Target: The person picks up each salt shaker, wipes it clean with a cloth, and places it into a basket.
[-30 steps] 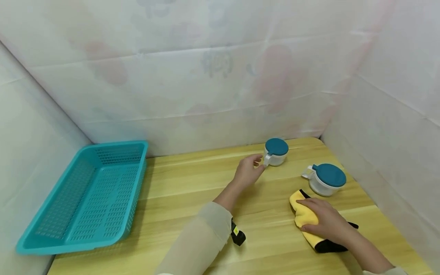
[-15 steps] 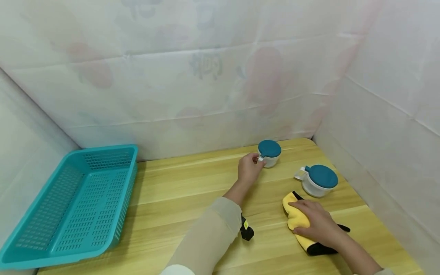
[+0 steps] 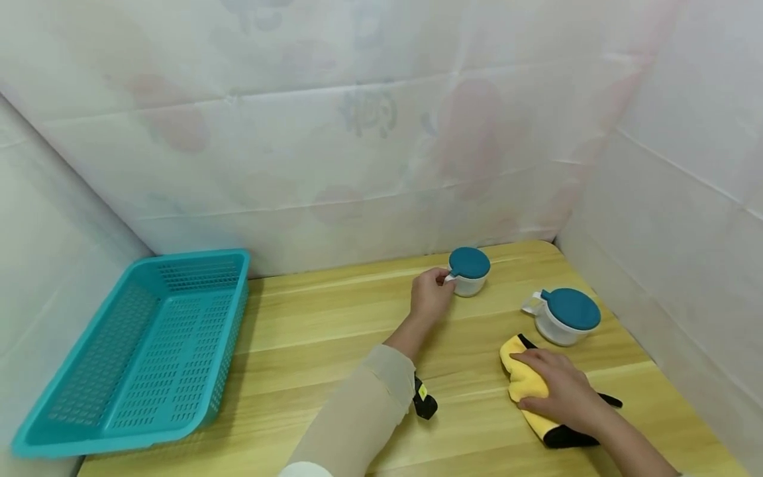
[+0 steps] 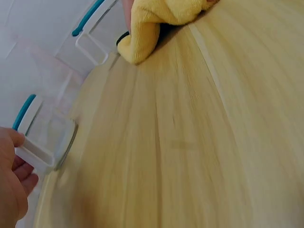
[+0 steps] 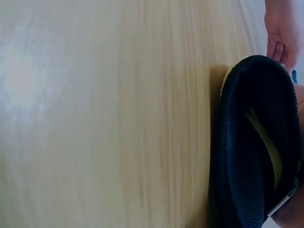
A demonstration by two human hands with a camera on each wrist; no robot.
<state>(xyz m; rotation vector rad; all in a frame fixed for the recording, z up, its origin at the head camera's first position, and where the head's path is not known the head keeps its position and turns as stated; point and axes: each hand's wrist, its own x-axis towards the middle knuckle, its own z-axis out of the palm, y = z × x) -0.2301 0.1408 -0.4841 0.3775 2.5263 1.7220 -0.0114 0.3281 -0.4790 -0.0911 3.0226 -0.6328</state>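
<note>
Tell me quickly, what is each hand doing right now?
Left hand: holding the farther lidded cup by its handle.
Right hand: holding the yellow-and-black cloth.

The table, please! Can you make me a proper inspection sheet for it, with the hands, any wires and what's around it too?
Surface: wood-grain table, bright glare in the right wrist view.
Job's things: far cup and near cup, both with blue lids on; yellow-and-black cloth.
Clutter: turquoise basket; black object, partly hidden by the left sleeve, so unclear what it is.
Hands: left hand pinches the far cup's handle; right hand rests on the cloth, grip unclear.
Cables: nothing seen.
Surroundings: pale sheeting with faded prints.
</note>
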